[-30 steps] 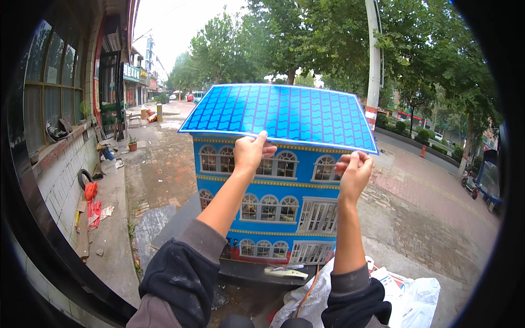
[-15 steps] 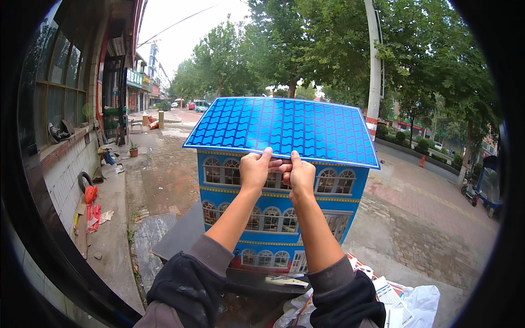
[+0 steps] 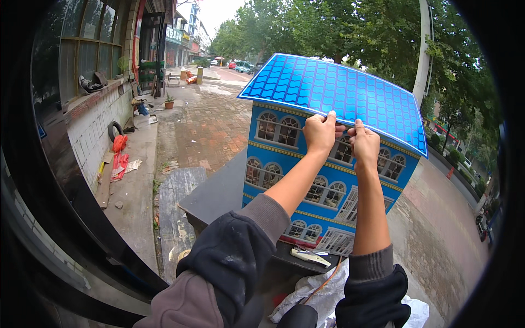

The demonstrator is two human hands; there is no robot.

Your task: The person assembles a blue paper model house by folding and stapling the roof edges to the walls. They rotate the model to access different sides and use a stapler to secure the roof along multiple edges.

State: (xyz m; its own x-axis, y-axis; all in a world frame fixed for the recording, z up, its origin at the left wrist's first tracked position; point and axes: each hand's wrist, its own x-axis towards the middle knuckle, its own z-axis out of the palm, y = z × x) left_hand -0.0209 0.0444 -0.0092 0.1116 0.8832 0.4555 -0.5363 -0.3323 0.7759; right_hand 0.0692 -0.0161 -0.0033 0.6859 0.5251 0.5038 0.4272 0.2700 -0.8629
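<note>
A blue model house (image 3: 322,170) with printed arched windows stands upright on a dark table (image 3: 216,188). Its sloping blue roof panel (image 3: 339,90) has a wavy tile pattern and a white border. At the middle of the roof's front edge, my left hand (image 3: 321,133) pinches the rim, thumb on top and fingers curled beneath. Close beside it on the right, my right hand (image 3: 364,143) grips the same edge likewise. Both forearms cross in front of the house and hide part of its windows.
A pale-handled cutter (image 3: 309,257) lies on the table before the house. White plastic sheeting (image 3: 314,290) bunches up below it. To the left run a tiled wall (image 3: 98,123) and red plastic bags (image 3: 120,156); a pole (image 3: 422,52) rises behind the roof.
The view has turned left and tilted down, so house and hands appear farther right and higher. Both hands still pinch the front roof edge, slightly farther apart.
</note>
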